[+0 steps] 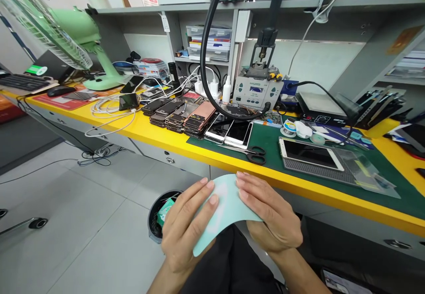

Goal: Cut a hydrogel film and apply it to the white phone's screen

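left hand and right hand half-curled, both gripping a pale green rubbery sheet in front of the body, which looks light, soft and bendy, best held by its side edges, with scissors at 12 o'clock on a green desk mat and a bin at 9 o'clock.

1. Hands: 2, 1 left hand, 1 right hand
2. Pale green sheet: 1
3. Face-up phones: 3
4. Scissors: 1 pair
5. Desk fan: 1
6. Keyboard: 1
7. Mouse: 1
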The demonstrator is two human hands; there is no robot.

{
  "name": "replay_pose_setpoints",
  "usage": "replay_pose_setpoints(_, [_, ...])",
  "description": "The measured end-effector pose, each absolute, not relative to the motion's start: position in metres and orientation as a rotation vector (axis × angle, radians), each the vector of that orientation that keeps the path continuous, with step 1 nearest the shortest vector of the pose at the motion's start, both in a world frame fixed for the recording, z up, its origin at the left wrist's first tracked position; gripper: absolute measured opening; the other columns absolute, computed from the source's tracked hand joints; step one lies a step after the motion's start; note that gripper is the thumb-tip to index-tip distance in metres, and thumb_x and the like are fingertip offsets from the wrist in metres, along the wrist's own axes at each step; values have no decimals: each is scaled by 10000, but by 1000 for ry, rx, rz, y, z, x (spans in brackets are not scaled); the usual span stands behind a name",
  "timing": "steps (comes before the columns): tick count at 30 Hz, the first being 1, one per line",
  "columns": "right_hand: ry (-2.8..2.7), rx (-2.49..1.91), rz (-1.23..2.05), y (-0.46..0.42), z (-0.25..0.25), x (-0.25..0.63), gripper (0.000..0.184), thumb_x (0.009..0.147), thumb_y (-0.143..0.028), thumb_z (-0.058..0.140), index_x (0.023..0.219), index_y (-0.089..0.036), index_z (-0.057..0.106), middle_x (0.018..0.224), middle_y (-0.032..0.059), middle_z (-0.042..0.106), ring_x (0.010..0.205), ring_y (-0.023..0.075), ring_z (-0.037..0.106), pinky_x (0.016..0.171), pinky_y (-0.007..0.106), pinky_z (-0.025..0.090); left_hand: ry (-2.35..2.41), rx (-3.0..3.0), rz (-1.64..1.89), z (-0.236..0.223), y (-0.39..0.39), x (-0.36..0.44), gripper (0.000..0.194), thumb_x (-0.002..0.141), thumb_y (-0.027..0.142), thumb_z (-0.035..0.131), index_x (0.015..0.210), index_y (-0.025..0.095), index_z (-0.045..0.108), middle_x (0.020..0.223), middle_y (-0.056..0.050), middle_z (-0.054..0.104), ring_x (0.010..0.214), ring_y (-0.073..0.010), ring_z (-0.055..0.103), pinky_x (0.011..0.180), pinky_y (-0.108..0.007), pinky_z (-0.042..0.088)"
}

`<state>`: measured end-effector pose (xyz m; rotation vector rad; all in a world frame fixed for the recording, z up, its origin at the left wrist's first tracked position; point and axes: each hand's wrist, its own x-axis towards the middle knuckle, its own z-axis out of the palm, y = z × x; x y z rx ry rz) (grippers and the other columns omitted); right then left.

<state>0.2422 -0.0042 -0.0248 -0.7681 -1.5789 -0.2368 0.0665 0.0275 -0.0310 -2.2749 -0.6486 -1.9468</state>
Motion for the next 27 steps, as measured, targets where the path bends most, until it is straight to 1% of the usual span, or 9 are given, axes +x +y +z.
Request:
replay_pose_setpoints(3, [-1566,-766,-239,-4,-28,242,583,814,39,721,1345,-200,723,1202,131,790,1106,374,758,878,541,664,-678,-2272,-2054,-34,28,70,471,857,-44,641,1283,145,707,1237,-150,765,1124,-347,733,847,-511,656])
replay_pose_setpoints(5, [-1565,-798,-193,-6,-26,241,574,810,44,726,1318,-223,744,1191,120,795,1062,354,777,842,477,676,-751,-2252,-2228,-34,29,70,476,848,-30,661,1281,161,715,1201,-132,773,1101,-330,734,876,-515,636])
replay_pose_setpoints(7, [-1561,-913,34,-8,-20,240,421,842,-6,743,1182,-245,808,1066,85,829,908,303,813,742,379,683,-981,-2186,-2510,-33,30,67,444,868,25,699,1271,211,728,1132,-84,790,1019,-277,753,888,-467,627])
replay_pose_setpoints(9, [-1494,-1059,497,-11,-13,239,139,902,-135,758,977,-227,832,839,48,831,689,242,802,607,301,661,-1324,-2087,-2814,-30,32,61,325,915,128,721,1215,246,761,1045,-44,806,905,-216,764,824,-362,632])
replay_pose_setpoints(10, [-1426,-1105,760,-12,-10,239,64,927,-213,756,904,-210,815,747,36,809,608,220,780,557,279,646,-1486,-2071,-2935,-29,33,56,255,936,186,720,1176,247,781,1004,-39,812,868,-201,765,775,-316,629])
replay_pose_setpoints(13, [-1161,-1108,1272,-15,-5,242,216,940,-366,755,851,-169,760,674,45,779,551,205,753,507,267,635,-1670,-2165,-3175,-25,37,40,193,938,326,731,1059,213,830,943,-78,822,886,-246,773,720,-301,626])
replay_pose_setpoints(17, [-947,-1070,1406,-12,-10,243,290,870,-407,827,822,-134,739,641,66,757,545,216,743,461,268,619,-1461,-2400,-3347,-24,36,32,283,906,341,757,1151,210,816,1048,-120,819,999,-308,764,844,-392,632])
replay_pose_setpoints(22, [-795,-1119,1441,-11,-24,231,368,824,-463,854,870,-115,743,633,60,738,516,212,710,442,283,592,-1572,-2553,-3153,-29,27,48,238,946,263,723,1167,222,803,1068,-86,814,924,-243,765,816,-329,616])
replay_pose_setpoints(27, [-1116,-1157,1412,-15,-24,236,339,829,-450,851,799,-118,790,719,57,759,676,218,725,637,292,607,-1820,-2616,-3028,-25,27,51,214,953,320,717,1092,181,800,954,-69,805,825,-201,742,752,-294,609])
